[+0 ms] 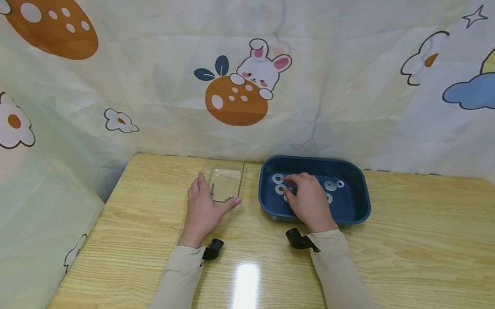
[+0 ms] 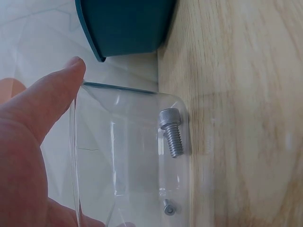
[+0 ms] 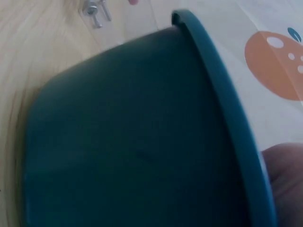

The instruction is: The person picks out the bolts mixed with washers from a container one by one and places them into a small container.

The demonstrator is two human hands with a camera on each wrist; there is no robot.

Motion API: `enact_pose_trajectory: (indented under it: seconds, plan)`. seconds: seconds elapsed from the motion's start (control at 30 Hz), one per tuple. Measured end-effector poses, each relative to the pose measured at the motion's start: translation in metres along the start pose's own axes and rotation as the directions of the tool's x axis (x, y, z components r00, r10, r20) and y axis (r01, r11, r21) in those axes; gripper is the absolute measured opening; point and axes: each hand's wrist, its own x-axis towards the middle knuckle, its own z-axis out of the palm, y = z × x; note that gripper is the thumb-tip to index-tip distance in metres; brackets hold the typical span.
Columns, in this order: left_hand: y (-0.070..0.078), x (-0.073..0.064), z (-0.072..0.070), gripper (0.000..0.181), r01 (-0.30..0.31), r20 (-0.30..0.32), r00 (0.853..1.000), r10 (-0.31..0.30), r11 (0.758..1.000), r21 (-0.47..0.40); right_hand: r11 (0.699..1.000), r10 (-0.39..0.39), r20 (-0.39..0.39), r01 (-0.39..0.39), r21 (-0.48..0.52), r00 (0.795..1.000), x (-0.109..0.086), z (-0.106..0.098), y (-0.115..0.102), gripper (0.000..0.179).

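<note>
My left hand [image 1: 204, 206] holds a clear plastic box [image 2: 137, 142], thumb at one rim corner and the other fingers along another side. Inside the box lie a socket head bolt [image 2: 173, 135] and a second, smaller-looking bolt [image 2: 169, 207]. Over to the right stands a dark blue tray [image 1: 351, 203] with several flat metal washers [image 1: 278, 179] on its floor. Down in this tray is my right hand [image 1: 309, 200], its bent index finger and thumb apart just above the washers. The right wrist view shows mostly the tray's outer wall [image 3: 132, 127], which hides the fingertips.
Both containers stand near the back edge of a wooden table [image 1: 431, 265]. Behind it hangs a printed cloth [image 1: 164, 74] with rabbits and flowers. A black wrist mount [image 1: 299, 239] sits close to the tray's front wall, another [image 1: 213, 249] at the left wrist.
</note>
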Motion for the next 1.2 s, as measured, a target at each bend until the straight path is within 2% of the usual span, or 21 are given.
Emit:
enact_pose_trajectory:
  seconds: [0.3,0.6,0.83,1.2]
  plan:
    - [-0.0023,0.0005,0.0016,0.131,0.002,0.006,1.0,-0.002,1.0,0.015,0.999,0.036,0.13,-0.032,-0.032,0.991,0.0004,-0.0023,0.0086,0.033]
    - [-0.0015,0.0006,0.0006,0.13,0.001,0.002,1.0,-0.001,1.0,0.019,0.997,0.051,0.161,-0.041,-0.066,0.986,0.0037,-0.0014,0.0093,0.037]
    - [-0.0015,0.0,0.0003,0.131,0.002,0.0,1.0,-0.002,1.0,0.017,0.991,0.091,0.209,-0.068,-0.115,0.974,0.0053,0.0006,0.0083,0.038]
    - [-0.0003,0.0,0.0006,0.13,-0.002,-0.002,1.0,0.002,1.0,0.017,0.987,0.141,0.257,-0.114,-0.116,0.956,0.0073,0.0019,0.0077,0.039]
